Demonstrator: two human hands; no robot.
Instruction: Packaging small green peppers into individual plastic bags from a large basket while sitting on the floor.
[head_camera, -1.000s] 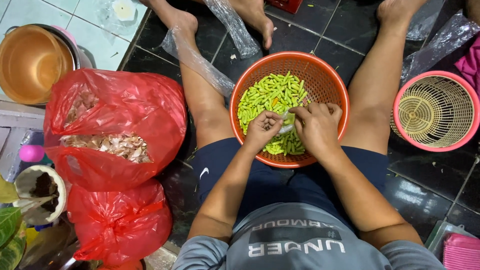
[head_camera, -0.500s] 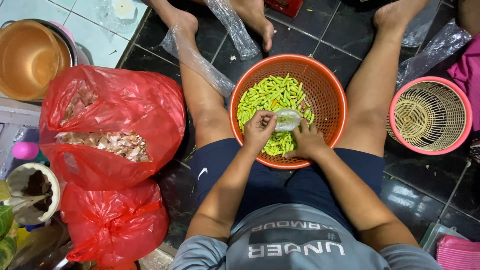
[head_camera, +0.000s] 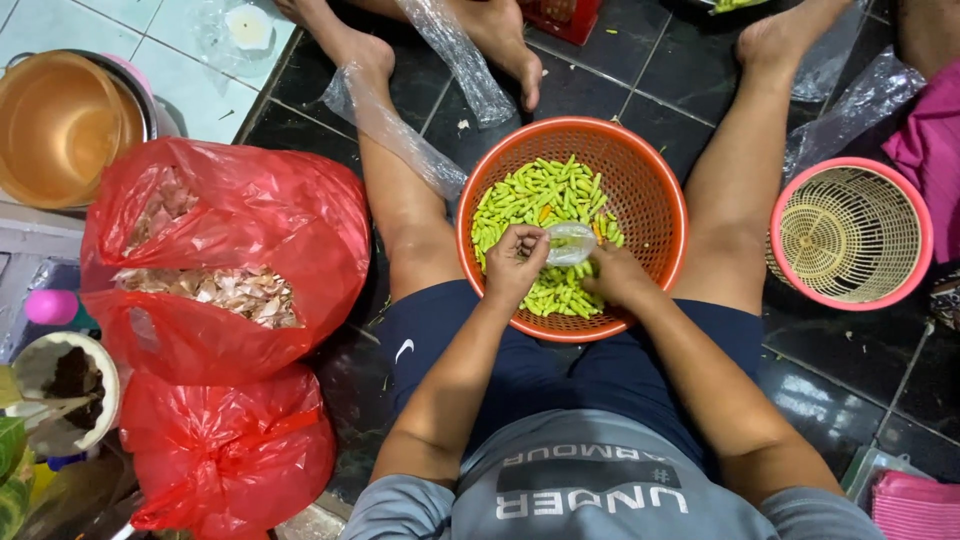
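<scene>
An orange plastic basket (head_camera: 652, 190) sits between my legs, holding a heap of small green chillies (head_camera: 535, 200). Both hands are inside it, over the near part of the heap. My left hand (head_camera: 513, 264) pinches the edge of a small clear plastic bag (head_camera: 571, 243). My right hand (head_camera: 615, 275) lies palm down next to the bag, touching its other side; whether it grips the bag I cannot tell.
An open red bag (head_camera: 225, 255) of dry peelings and a tied red bag (head_camera: 225, 450) lie at my left. A brass-coloured pot (head_camera: 60, 125) stands far left. A pink basket (head_camera: 850, 235) is at right. Another person's feet (head_camera: 500, 45) and clear plastic (head_camera: 455, 60) lie beyond.
My hands parted and moved lower in the basket. A clear plastic bag now shows between them, hidden a second ago.
</scene>
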